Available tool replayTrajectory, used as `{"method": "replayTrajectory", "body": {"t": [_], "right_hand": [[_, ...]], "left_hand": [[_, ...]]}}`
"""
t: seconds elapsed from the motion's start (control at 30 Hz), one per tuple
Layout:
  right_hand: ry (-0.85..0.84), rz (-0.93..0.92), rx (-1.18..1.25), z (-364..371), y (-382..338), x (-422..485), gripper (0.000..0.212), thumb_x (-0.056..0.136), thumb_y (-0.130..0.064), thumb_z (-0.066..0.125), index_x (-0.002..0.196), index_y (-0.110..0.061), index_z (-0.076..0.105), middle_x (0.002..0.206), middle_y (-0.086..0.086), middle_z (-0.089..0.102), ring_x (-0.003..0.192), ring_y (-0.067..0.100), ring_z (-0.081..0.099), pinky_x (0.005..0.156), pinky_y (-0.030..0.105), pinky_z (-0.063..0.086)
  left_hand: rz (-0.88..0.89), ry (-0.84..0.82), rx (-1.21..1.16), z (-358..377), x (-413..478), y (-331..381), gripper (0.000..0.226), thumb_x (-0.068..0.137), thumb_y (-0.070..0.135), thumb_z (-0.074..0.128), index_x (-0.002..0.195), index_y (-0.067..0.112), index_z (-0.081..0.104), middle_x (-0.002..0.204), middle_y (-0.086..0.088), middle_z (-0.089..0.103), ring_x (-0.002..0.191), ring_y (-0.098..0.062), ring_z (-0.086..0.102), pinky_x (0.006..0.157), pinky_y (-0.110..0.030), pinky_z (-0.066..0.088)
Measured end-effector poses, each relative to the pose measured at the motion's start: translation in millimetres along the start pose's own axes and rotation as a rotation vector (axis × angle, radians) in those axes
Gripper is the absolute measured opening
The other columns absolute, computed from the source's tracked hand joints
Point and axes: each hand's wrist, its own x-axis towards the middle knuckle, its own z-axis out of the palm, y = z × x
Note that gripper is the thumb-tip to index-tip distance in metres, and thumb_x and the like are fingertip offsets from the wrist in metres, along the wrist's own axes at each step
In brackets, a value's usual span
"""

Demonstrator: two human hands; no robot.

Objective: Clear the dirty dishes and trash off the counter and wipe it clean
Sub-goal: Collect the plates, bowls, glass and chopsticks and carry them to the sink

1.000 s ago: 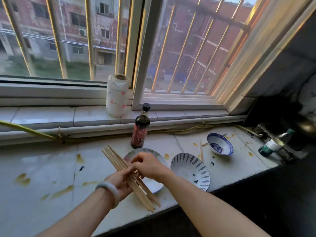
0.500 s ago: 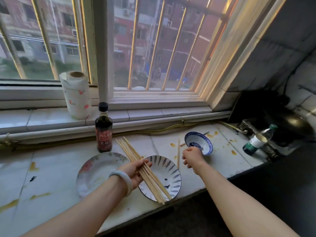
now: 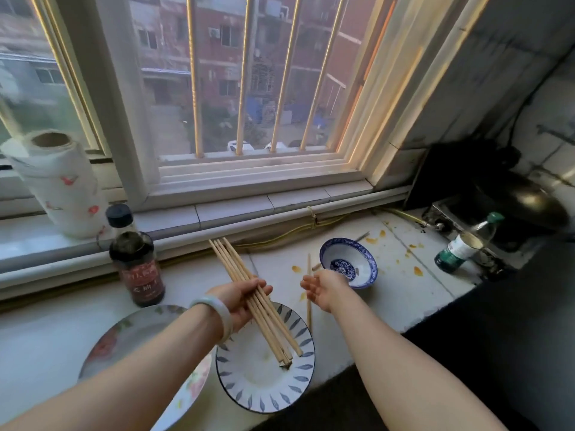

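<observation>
Head view of a tiled worktop [image 3: 389, 306] below a barred window. The left hand [image 3: 239, 301], a pale bangle [image 3: 214, 312] on its wrist, reaches forward with the palm turned inward and the fingers curled round a bundle of chopsticks [image 3: 270, 325]. The bundle slants from the worktop's back edge down over a striped bowl [image 3: 249, 396] at the front edge. The right hand [image 3: 323, 289] is extended palm-left, fingers loosely spread and holding nothing. It hovers over a single chopstick [image 3: 309, 315] lying on the worktop; whether they touch cannot be told. A blue bowl [image 3: 348, 262] sits just behind this hand. A flowered plate [image 3: 130, 337] lies left of the striped bowl, and a sauce bottle [image 3: 135, 259] stands near the back edge. Yellow stains [image 3: 417, 270] mark the right end.
</observation>
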Motion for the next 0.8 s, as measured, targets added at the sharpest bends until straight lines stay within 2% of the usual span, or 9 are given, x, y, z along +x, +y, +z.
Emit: {"method": "replayTrajectory", "body": {"t": [0.07, 0.17, 0.23, 0.3, 0.37, 0.47, 0.53, 0.67, 0.8], "right_hand": [[-0.057, -0.007, -0.054, 9, -8, 8, 0.028, 0.101, -0.010, 0.031, 0.098, 0.000, 0.057, 0.085, 0.010, 0.064, 0.064, 0.017, 0.059, 0.051, 0.025, 0.041], [-0.108, -0.023, -0.164, 13, -22, 22, 0.030, 0.104, -0.016, 0.026, 0.093, -0.004, 0.051, 0.081, 0.012, 0.060, 0.066, 0.018, 0.054, 0.055, 0.026, 0.040], [-0.138, -0.048, -0.247, 12, -26, 33, 0.027, 0.101, -0.010, 0.029, 0.122, -0.001, 0.044, 0.086, 0.014, 0.061, 0.067, 0.019, 0.055, 0.053, 0.027, 0.040], [-0.171, -0.086, -0.360, 7, -29, 46, 0.050, 0.095, -0.005, 0.031, 0.144, -0.009, 0.026, 0.094, 0.014, 0.063, 0.064, 0.019, 0.057, 0.048, 0.025, 0.041], [-0.208, -0.115, -0.458, 1, -31, 55, 0.051, 0.094, -0.005, 0.032, 0.144, -0.011, 0.026, 0.100, 0.014, 0.063, 0.063, 0.018, 0.059, 0.048, 0.026, 0.043], [-0.226, -0.176, -0.623, -10, -33, 61, 0.053, 0.096, -0.007, 0.033, 0.148, -0.010, 0.021, 0.102, 0.012, 0.063, 0.070, 0.018, 0.062, 0.059, 0.029, 0.050], [-0.221, -0.204, -0.667, -14, -36, 63, 0.056, 0.096, -0.008, 0.033, 0.150, -0.010, 0.018, 0.100, 0.012, 0.064, 0.067, 0.017, 0.062, 0.057, 0.027, 0.050], [-0.137, -0.211, -0.857, -22, -46, 68, 0.028, 0.098, -0.012, 0.038, 0.119, 0.002, 0.049, 0.094, 0.017, 0.069, 0.053, 0.016, 0.059, 0.047, 0.026, 0.046], [-0.125, -0.257, -0.902, -36, -55, 80, 0.010, 0.093, -0.013, 0.049, 0.086, -0.008, 0.055, 0.071, 0.007, 0.058, 0.055, 0.017, 0.057, 0.046, 0.026, 0.047]], "left_hand": [[0.006, 0.021, 0.000, 8, 10, 2, 0.009, 0.093, 0.001, 0.054, 0.095, -0.005, 0.061, 0.079, -0.020, 0.070, 0.088, -0.029, 0.067, 0.082, -0.043, 0.054], [0.025, 0.052, -0.057, 20, 26, 3, 0.012, 0.093, 0.002, 0.054, 0.100, -0.004, 0.061, 0.093, -0.022, 0.068, 0.091, -0.030, 0.067, 0.084, -0.042, 0.052], [0.035, 0.058, -0.098, 28, 32, 3, 0.012, 0.093, 0.002, 0.054, 0.101, -0.004, 0.060, 0.093, -0.022, 0.067, 0.093, -0.030, 0.067, 0.082, -0.043, 0.052], [0.047, 0.082, -0.124, 37, 41, 1, 0.012, 0.093, 0.002, 0.053, 0.101, -0.004, 0.060, 0.093, -0.021, 0.067, 0.095, -0.030, 0.066, 0.079, -0.042, 0.053], [0.056, 0.092, -0.147, 45, 46, -1, 0.012, 0.093, 0.002, 0.053, 0.101, -0.003, 0.060, 0.096, -0.021, 0.066, 0.098, -0.030, 0.065, 0.080, -0.042, 0.052], [0.068, 0.123, -0.173, 54, 58, -7, 0.013, 0.094, 0.002, 0.053, 0.104, -0.003, 0.060, 0.100, -0.021, 0.066, 0.100, -0.029, 0.065, 0.086, -0.041, 0.050], [0.071, 0.133, -0.196, 58, 63, -11, 0.016, 0.094, 0.003, 0.053, 0.107, -0.004, 0.059, 0.102, -0.021, 0.065, 0.102, -0.029, 0.065, 0.085, -0.042, 0.051], [0.089, 0.137, -0.235, 64, 68, -14, 0.018, 0.093, 0.003, 0.054, 0.109, -0.003, 0.060, 0.101, -0.020, 0.066, 0.098, -0.029, 0.066, 0.077, -0.042, 0.053], [0.123, 0.158, -0.253, 63, 67, -14, 0.023, 0.093, 0.003, 0.055, 0.115, -0.003, 0.059, 0.107, -0.020, 0.066, 0.100, -0.029, 0.066, 0.079, -0.043, 0.053]]}}
